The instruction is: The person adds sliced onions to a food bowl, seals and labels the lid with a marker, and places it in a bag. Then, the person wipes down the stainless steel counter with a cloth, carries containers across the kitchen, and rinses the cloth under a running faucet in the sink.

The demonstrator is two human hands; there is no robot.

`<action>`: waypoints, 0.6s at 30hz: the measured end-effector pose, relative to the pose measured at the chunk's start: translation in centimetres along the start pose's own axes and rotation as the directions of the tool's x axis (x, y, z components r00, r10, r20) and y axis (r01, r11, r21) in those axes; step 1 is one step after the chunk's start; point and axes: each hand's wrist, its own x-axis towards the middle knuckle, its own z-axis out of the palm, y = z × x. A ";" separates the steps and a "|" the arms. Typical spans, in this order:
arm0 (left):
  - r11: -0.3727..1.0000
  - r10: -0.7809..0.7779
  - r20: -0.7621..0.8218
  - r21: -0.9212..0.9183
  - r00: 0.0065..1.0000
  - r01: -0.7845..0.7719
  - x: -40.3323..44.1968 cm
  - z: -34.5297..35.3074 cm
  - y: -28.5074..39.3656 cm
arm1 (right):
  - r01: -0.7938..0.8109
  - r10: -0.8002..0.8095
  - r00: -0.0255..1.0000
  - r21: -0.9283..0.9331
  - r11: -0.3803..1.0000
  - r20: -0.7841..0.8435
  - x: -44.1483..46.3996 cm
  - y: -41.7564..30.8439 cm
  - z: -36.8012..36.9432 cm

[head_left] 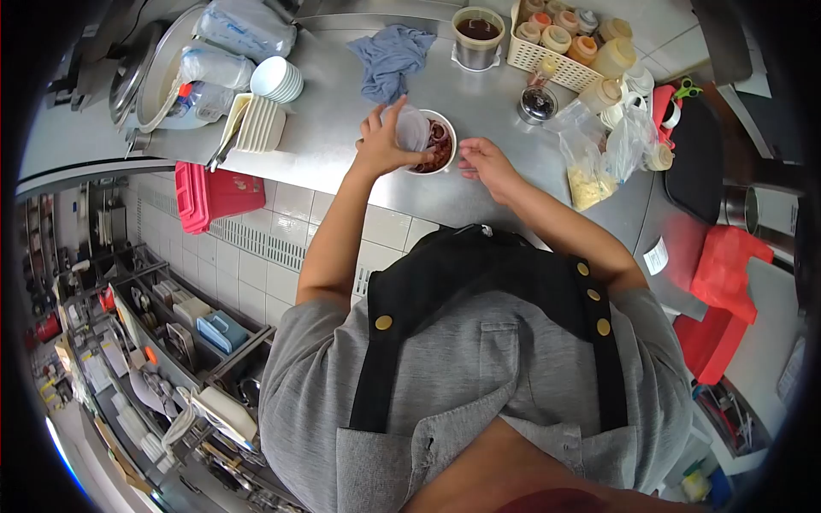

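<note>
A white round tub (449, 161) stands on the steel counter in front of me, with dark red, chunky food (440, 152) inside. My left hand (380, 147) is at its left side, thumb and fingers closed around a translucent round plastic piece (412, 128), which looks like a lid. That piece is tilted over the tub's left part and hides some of the food. Just right of the tub is my right hand (489, 169), its fingers loosely bent and apart, holding nothing that I can see. A small gap separates its fingertips from the rim.
Behind the tub lie a blue cloth (392, 61) and a container of dark liquid (477, 38). A basket of sauce bottles (560, 51) and plastic bags (590, 162) stand to the right. White bowls (277, 81) and stacked trays (260, 124) are at the left.
</note>
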 end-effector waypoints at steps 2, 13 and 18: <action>0.974 -0.023 0.172 0.225 0.985 -0.017 0.7 0.9 0.2 | -0.056 0.056 0.998 -0.001 0.998 -0.043 1.9 0.8 0.5; 0.797 0.357 0.070 0.498 0.931 -0.343 -0.5 4.0 0.8 | 0.129 -0.126 0.985 0.024 0.991 -0.120 4.2 2.6 1.8; 0.721 0.370 0.109 0.593 0.923 -0.359 -0.4 4.1 0.6 | 0.076 -0.075 0.991 0.009 0.997 -0.108 4.2 3.0 1.3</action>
